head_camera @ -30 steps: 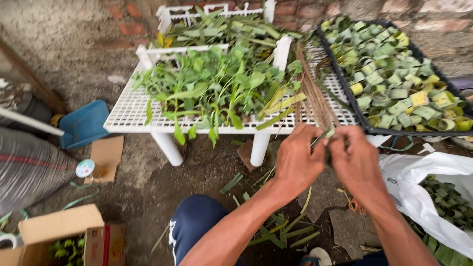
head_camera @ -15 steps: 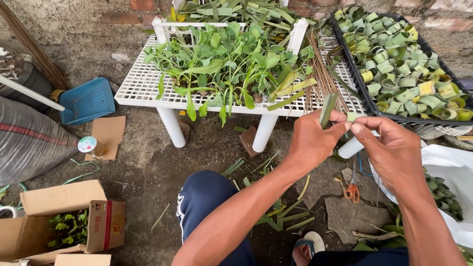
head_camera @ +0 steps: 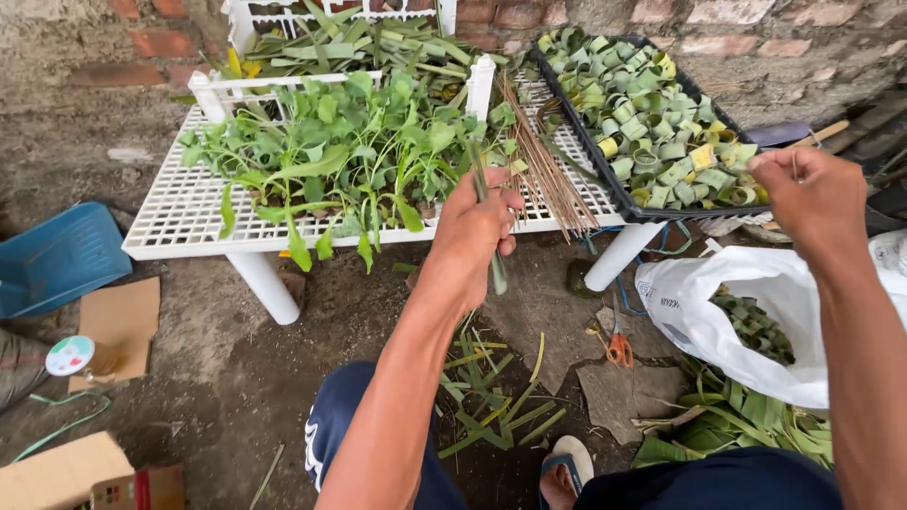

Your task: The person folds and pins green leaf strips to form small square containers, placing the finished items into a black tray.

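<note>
**Leaf strip in hand, stick pulled clear**

Left hand [head_camera: 472, 231] clamped on a green leaf strip [head_camera: 484, 222], held upright over the white rack [head_camera: 179, 222]. Right hand [head_camera: 811, 194] pinched shut on a thin stick — barely visible — above the black tray [head_camera: 619, 194] of leaf rolls. Next, I judge: bring both together — needs fine aim.

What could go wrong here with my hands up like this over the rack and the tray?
The left hand holds a narrow leaf strip right beside the bundle of thin sticks at the rack's edge; a careless sweep might knock them off the white rack. The right hand, pinching something too small to tell, hovers near the black tray of rolled leaf rings and could bump it. Scissors lie on the ground near the feet.
</note>
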